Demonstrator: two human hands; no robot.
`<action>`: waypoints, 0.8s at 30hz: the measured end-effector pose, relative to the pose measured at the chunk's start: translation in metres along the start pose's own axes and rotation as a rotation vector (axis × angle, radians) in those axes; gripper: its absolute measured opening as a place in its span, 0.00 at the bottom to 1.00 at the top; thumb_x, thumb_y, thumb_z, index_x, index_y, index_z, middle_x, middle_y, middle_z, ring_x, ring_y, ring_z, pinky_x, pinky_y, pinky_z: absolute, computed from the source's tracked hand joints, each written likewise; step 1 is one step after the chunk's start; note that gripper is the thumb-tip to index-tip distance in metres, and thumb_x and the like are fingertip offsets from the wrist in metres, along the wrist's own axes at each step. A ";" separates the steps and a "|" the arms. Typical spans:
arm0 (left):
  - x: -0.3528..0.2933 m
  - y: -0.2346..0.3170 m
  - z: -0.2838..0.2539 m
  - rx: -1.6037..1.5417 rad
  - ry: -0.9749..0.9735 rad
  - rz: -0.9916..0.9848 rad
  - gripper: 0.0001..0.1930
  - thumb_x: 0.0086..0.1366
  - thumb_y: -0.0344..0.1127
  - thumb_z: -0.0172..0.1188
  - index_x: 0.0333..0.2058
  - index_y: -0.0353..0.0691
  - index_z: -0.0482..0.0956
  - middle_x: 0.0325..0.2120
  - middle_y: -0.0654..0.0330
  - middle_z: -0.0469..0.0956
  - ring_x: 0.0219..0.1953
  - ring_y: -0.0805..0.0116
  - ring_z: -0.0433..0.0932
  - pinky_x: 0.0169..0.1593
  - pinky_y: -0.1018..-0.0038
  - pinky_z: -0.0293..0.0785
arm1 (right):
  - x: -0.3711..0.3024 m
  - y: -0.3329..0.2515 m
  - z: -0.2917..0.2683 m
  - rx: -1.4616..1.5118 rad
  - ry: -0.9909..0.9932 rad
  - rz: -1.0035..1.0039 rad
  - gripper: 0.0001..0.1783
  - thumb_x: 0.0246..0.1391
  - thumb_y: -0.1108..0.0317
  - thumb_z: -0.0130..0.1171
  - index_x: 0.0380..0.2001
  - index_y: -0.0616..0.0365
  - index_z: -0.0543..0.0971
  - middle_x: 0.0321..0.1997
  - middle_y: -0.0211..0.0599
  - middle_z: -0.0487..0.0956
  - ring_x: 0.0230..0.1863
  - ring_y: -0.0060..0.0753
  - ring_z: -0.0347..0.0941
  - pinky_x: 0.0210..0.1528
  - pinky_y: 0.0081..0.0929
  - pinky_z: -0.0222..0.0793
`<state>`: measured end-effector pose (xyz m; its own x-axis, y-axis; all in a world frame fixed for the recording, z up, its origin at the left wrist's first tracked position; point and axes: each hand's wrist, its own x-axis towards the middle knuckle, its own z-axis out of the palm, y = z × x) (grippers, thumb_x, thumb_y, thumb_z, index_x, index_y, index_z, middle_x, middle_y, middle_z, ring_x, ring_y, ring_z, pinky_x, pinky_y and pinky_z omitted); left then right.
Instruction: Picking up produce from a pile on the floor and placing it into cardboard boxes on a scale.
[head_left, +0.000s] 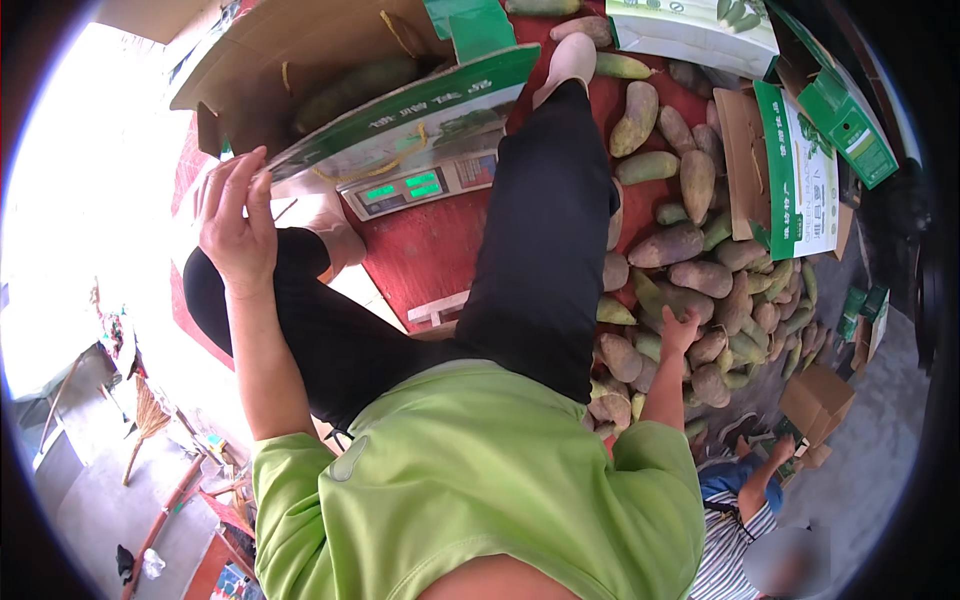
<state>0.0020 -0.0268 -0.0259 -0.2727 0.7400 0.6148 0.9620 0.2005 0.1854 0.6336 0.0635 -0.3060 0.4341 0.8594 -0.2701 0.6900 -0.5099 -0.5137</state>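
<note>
My left hand (238, 215) is raised beside the near left corner of an open green and white carton (440, 95), fingers apart and holding nothing. Whether its fingertips touch the carton's edge I cannot tell. Inside the carton lies a dark green radish (355, 95), partly in shadow. The carton rests on a digital scale (415, 190) with lit green displays. To my right, my right hand (680, 332) reaches down into a heap of soil-covered radishes (700, 278). Its fingers are curled on a radish (686, 299), whose near end the hand hides.
A red board (425, 260) lies under the scale. More printed cartons (800, 170) stand at the far right. A person in a striped top (725, 530) works by a brown box (818, 400) at the lower right. A broom (148, 418) stands at the left.
</note>
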 end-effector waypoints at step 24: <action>-0.006 0.000 -0.015 -0.141 -0.048 -0.057 0.11 0.54 0.27 0.61 0.38 0.36 0.81 0.34 0.54 0.79 0.41 0.57 0.76 0.48 0.66 0.70 | -0.032 -0.026 -0.023 -0.219 0.120 -0.205 0.22 0.44 0.66 0.64 0.45 0.62 0.78 0.47 0.48 0.78 0.49 0.44 0.75 0.51 0.36 0.69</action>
<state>0.0034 -0.0411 -0.0183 -0.3223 0.7608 0.5634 0.9327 0.1535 0.3263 0.6150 0.0484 -0.2657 0.3289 0.9414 -0.0745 0.8728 -0.3332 -0.3567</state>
